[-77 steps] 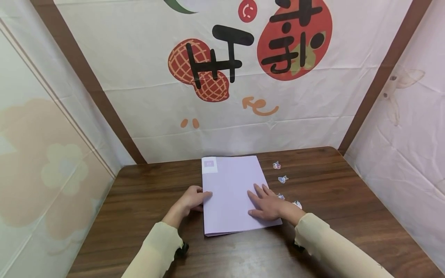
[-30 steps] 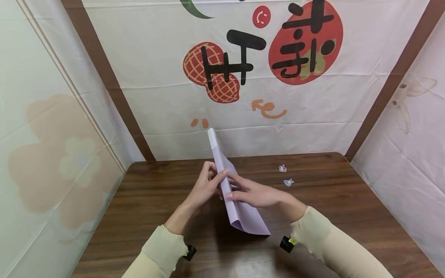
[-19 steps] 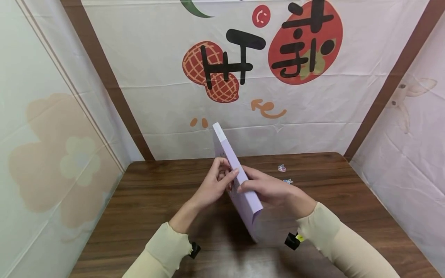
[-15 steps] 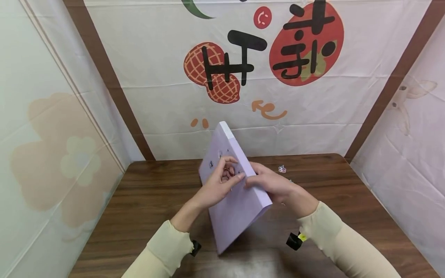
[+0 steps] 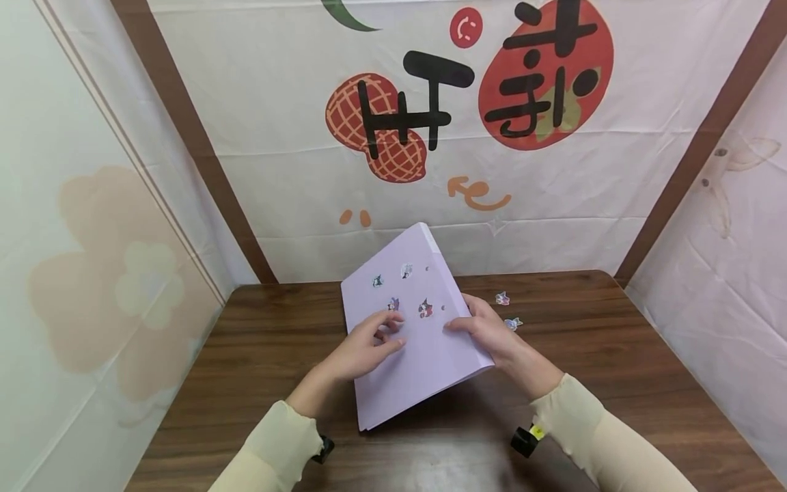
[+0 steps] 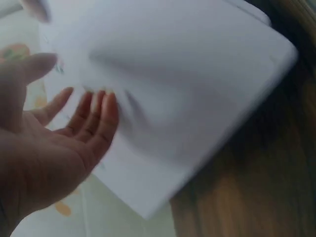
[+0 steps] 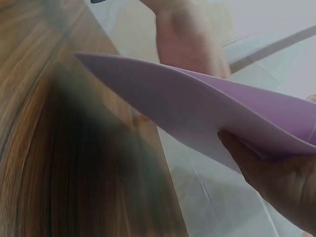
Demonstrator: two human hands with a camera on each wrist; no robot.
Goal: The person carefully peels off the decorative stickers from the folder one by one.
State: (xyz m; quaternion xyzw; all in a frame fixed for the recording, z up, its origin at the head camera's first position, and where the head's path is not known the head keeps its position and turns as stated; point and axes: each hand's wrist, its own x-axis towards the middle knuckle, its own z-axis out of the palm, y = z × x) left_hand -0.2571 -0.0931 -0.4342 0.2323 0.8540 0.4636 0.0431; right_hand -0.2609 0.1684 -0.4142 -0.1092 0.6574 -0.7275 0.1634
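A lilac folder (image 5: pixel 424 362) is held tilted above the table, its sticker side facing up and its spine on the right. Several small cartoon stickers (image 5: pixel 425 309) dot this cover. My right hand (image 5: pixel 492 335) grips the spine edge, thumb on top of the cover and fingers underneath. Over the cover's left half is my left hand (image 5: pixel 365 348), its fingers loosely bent and holding nothing. In the left wrist view that hand (image 6: pixel 64 143) shows palm and spread thumb beside the blurred folder (image 6: pixel 207 89). The right wrist view shows the folder (image 7: pixel 148 89) edge-on, its covers slightly parted.
Two loose stickers, one pinkish (image 5: pixel 503 298) and one blue (image 5: pixel 513 324), lie on the brown wooden table (image 5: pixel 277 328) beyond my right hand. A printed cloth (image 5: pixel 277 171) hangs behind the table's back edge, with more cloth at both sides.
The folder was lying flat, then was lifted, stood on edge and turned over, so the stickered cover now shows. My left hand has drawn back leftward from the spine; my right hand has taken hold there.
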